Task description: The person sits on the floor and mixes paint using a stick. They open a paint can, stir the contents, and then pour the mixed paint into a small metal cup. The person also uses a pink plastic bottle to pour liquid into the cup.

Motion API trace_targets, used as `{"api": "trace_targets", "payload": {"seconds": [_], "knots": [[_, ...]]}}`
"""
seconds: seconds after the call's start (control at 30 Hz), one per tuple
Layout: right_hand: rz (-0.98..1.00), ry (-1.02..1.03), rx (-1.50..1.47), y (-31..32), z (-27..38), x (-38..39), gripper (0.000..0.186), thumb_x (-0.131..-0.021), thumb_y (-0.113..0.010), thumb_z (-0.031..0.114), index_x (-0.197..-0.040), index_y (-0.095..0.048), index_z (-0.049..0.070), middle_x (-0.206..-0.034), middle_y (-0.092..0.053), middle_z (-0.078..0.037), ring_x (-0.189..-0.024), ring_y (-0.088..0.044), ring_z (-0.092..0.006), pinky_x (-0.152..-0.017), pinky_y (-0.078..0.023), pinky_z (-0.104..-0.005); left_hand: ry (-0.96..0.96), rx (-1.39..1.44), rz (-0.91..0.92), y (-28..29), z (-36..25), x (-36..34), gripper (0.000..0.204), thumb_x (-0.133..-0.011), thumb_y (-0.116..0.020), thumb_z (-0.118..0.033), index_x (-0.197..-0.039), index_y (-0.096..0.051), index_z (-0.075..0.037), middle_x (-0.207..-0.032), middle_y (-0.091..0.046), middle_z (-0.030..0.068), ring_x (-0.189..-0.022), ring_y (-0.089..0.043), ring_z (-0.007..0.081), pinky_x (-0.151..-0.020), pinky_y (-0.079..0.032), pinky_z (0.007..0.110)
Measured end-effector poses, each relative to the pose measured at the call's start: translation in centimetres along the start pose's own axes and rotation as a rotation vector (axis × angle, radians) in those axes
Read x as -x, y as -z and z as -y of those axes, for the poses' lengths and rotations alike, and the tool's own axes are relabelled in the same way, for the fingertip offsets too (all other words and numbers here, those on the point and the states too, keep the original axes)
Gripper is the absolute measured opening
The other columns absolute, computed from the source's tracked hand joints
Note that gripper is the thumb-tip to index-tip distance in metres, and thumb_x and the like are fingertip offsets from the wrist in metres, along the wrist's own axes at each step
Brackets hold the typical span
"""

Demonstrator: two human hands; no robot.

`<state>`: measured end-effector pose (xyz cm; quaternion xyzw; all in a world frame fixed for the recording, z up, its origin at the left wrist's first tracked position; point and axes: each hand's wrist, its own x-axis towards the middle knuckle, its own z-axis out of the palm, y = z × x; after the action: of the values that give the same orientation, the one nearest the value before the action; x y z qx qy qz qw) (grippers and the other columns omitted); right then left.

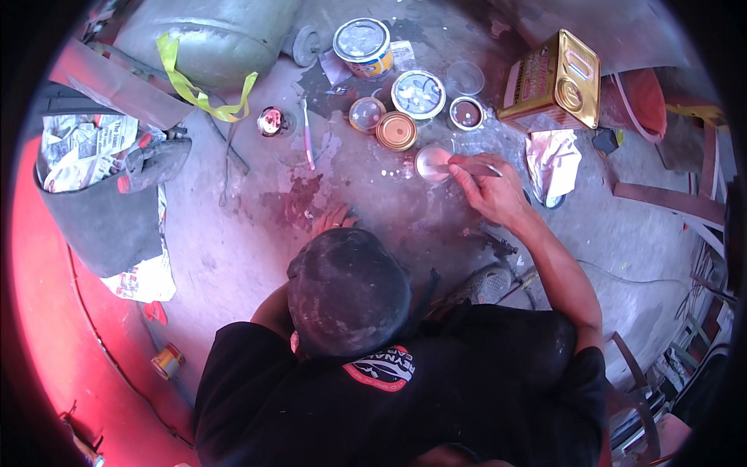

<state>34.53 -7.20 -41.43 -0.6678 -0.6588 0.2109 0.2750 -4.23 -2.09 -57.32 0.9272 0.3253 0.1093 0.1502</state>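
Right hand (486, 187) reaches forward, fingers pinched; left hand (333, 218) rests flat.

A small open cup (433, 163) of pale paint stands upright on the floor.

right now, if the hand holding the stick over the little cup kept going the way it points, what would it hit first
The right hand points left along the stick, so it would most likely meet the small cup it is stirring first. Past that lies stained floor; depth is hard to judge here.

- The concrete floor (233, 249), grey and stained with paint.
- Just beside the right hand (490, 191): small open tins (418, 93), a gold square can (554, 80), a white rag (552, 159).
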Motion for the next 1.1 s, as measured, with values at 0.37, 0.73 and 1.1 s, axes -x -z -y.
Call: {"api": "trace_targets", "payload": {"seconds": [0.37,0.73,1.1], "knots": [[-0.163,0.084,0.015,-0.6,-0.42,-0.08,0.015,-0.096,-0.069,0.018,-0.099,-0.077,0.007,-0.096,-0.077,-0.012,-0.08,-0.071,-0.0312,-0.075,-0.055,-0.0412,-0.005,-0.032,0.028,0.27,0.0,0.03,0.03,-0.089,-0.07,-0.027,-0.113,-0.07,-0.009,-0.139,-0.061,0.0139,-0.133,-0.055,0.0324,-0.11,-0.04,0.052],[-0.108,0.084,0.063,-0.6,-0.33,0.08,0.015,-0.095,-0.07,0.019,-0.099,-0.077,0.006,-0.094,-0.077,-0.012,-0.078,-0.07,-0.032,-0.074,-0.054,-0.0417,-0.03,-0.033,-0.014,-0.14,0.31,0.16,0.026,-0.089,-0.07,-0.026,-0.108,-0.072,-0.009,-0.137,-0.063,0.0135,-0.13,-0.057,0.0323,-0.107,-0.043,0.051],[-0.048,0.058,0.046,-0.44,-0.35,0.11,0.017,-0.097,-0.069,0.017,-0.108,-0.077,0.005,-0.1,-0.077,-0.012,-0.085,-0.072,-0.0323,-0.081,-0.055,-0.0415,0.0,-0.01,0.041,-0.27,0.42,0.47,0.029,-0.089,-0.069,-0.028,-0.115,-0.067,-0.014,-0.146,-0.056,0.0105,-0.137,-0.051,0.0293,-0.112,-0.038,0.053]]}}
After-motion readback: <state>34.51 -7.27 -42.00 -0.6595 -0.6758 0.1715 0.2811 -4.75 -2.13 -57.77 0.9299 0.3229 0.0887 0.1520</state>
